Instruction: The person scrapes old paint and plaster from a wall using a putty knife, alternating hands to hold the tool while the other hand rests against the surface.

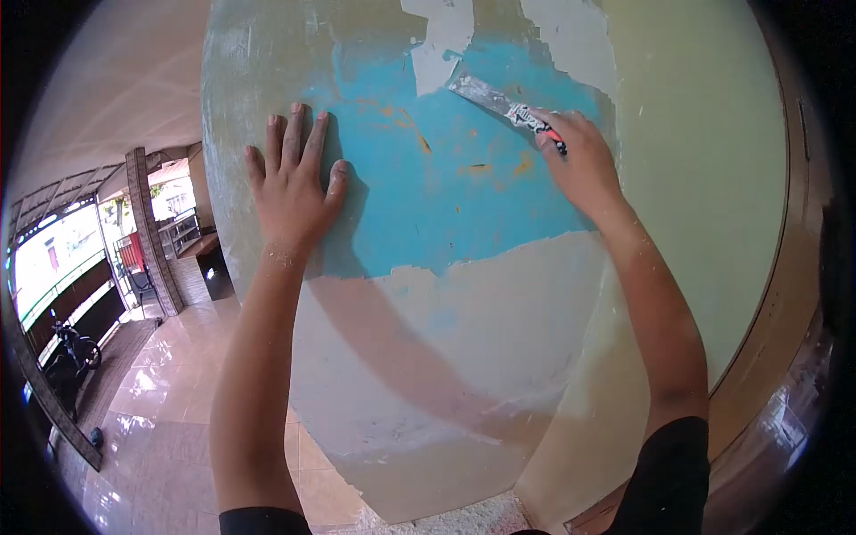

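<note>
In front of me stands a wall with a bare turquoise patch (401,214) marked by orange-brown scratches. Pale paint (571,45) with ragged edges remains above it, and a whitish layer (464,321) covers the wall below. My left hand (297,183) lies flat against the wall at the patch's left edge, fingers spread, holding nothing. My right hand (580,160) grips the handle of a putty knife (486,96). Its broad, smeared blade points up and left, its tip at the lower edge of a pale paint strip (437,62).
White flakes (446,522) lie on the floor at the wall's foot. A brown door frame (767,330) runs along the right. To the left are a tiled floor (169,401), a pillar (152,232), a motorcycle (76,343) and a red chair (135,259).
</note>
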Demonstrator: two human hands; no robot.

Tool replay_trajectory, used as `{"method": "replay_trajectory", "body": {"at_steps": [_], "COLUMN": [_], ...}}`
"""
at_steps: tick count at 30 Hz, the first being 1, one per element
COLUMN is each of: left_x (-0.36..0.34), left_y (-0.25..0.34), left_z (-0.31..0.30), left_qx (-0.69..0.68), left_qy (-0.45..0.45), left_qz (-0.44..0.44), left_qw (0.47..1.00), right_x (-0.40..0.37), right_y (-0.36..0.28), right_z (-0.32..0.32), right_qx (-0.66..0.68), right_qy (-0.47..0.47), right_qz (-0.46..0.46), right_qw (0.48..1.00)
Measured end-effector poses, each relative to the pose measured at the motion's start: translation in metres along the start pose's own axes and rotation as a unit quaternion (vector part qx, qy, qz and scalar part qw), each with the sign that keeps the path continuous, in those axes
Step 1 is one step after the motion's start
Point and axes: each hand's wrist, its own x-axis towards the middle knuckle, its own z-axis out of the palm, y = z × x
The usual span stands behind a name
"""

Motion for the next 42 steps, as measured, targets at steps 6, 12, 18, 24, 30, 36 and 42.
{"method": "replay_trajectory", "body": {"at_steps": [6,12,18,24,30,36,42], "left_x": [0.001,0.001,0.001,0.0,0.001,0.0,0.001], "left_y": [0.004,0.001,0.0,0.0,0.003,0.004,0.007], "left_z": [-0.005,-0.001,-0.001,0.0,-0.001,0.001,-0.002], "left_qx": [0.008,0.0,-0.012,-0.009,-0.006,0.0,0.007], "left_qy": [-0.017,-0.004,0.006,0.011,0.001,0.002,-0.008], "left_qz": [-0.003,0.002,0.005,0.009,0.004,0.001,-0.003], "left_qw": [1.0,1.0,1.0,1.0,1.0,1.0,1.0], "right_x": [-0.005,-0.017,-0.032,-0.035,-0.028,-0.029,-0.026], "right_y": [-0.028,-0.045,-0.054,-0.075,-0.092,-0.096,-0.11], "right_z": [-0.001,0.0,0.019,0.016,0.011,0.012,0.003], "right_qx": [0.049,0.069,0.109,0.075,0.062,0.032,0.019], "right_qy": [-0.008,-0.005,0.007,-0.02,-0.053,-0.106,-0.111], "right_qz": [0.006,0.02,0.009,0.027,0.05,0.05,0.042], "right_qw": [0.999,0.997,0.994,0.997,0.995,0.993,0.993]}}
